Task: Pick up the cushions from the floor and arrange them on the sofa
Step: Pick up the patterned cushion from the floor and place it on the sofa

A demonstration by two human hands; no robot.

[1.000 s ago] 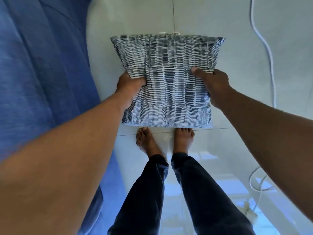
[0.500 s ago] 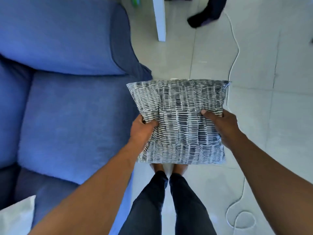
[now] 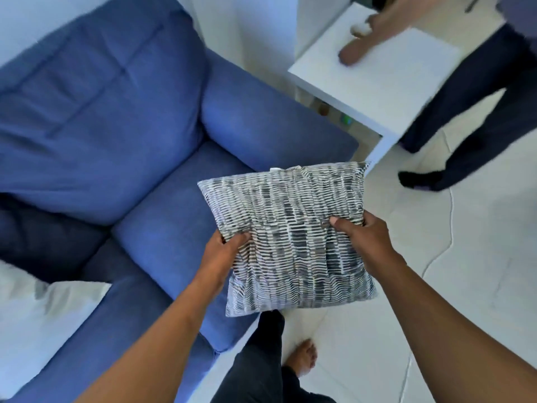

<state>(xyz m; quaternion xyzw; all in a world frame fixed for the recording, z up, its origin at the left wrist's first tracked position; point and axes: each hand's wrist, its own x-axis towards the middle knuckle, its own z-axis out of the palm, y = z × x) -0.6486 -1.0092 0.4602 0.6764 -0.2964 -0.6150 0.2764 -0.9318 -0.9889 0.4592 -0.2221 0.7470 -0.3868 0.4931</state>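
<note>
A grey-and-white patterned cushion (image 3: 290, 237) hangs in the air over the front right corner of the blue sofa (image 3: 122, 117). My left hand (image 3: 223, 254) grips its left edge and my right hand (image 3: 363, 239) grips its right edge, both pinching the fabric. The cushion faces me, tilted slightly, above the sofa's seat edge and the floor. A white cushion (image 3: 35, 321) lies on the sofa seat at the lower left.
A white side table (image 3: 377, 82) stands just right of the sofa's armrest. Another person (image 3: 476, 91) stands behind it, a hand on the tabletop. A white cable (image 3: 444, 245) runs along the pale tiled floor. My legs and bare foot (image 3: 302, 356) are below.
The cushion has risen from the floor and moved left toward the sofa. My view has lifted, bringing the sofa back, side table and the other person into sight.
</note>
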